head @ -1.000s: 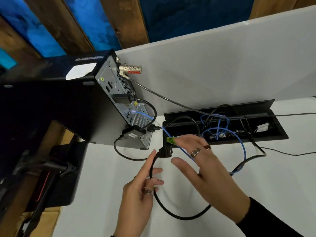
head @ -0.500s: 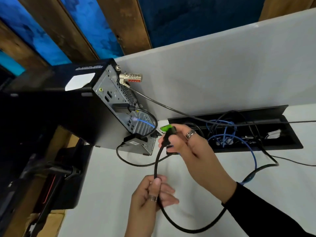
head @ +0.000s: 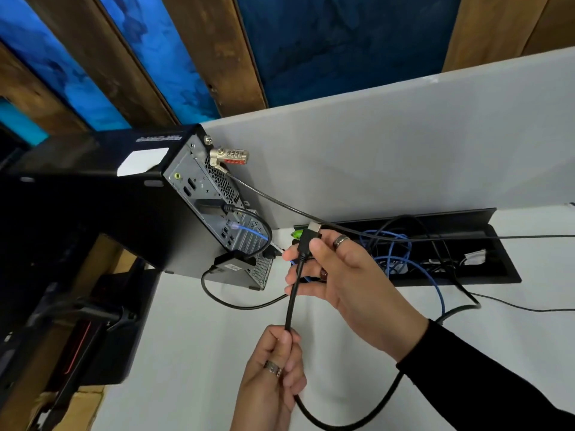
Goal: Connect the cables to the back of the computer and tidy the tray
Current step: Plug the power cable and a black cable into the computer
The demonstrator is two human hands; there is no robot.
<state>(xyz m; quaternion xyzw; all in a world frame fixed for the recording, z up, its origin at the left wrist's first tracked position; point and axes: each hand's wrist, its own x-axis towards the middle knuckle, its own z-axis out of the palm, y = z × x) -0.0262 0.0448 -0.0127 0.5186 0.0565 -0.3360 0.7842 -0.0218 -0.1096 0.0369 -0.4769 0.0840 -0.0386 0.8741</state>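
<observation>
White desk surface (head: 193, 353) carries all items under inspection; positions below are given relative to the computer (head: 174, 219), a black small-form tower standing at the desk's left end with its grey rear panel facing the person.

To the right of the computer, a black cable tray (head: 497, 275) is recessed in the desk with its lid raised. It holds a loose tangle of blue and black leads, some spilling out over the desk. Tidying has not been done, in the inspector's judgement.

On the computer's rear panel, a blue network cable (head: 249, 233) and a black lead are already seated, and a combination lock (head: 230, 157) with its steel tether hangs at the top corner. At least two upper ports appear vacant.

Just right of the panel, the right hand (head: 339, 275) pinches the black cable (head: 292, 300) just behind its plug (head: 311, 233) between thumb and fingers, the metal end pointing up and clear of any port. A green tag shows behind the plug.

Below that, further from the computer, the left hand (head: 273, 368) has its fingers curled round the same cable, holding it taut.

Assessment: connection partly complete; this plug remains to be inserted, then the tray sorted.
</observation>
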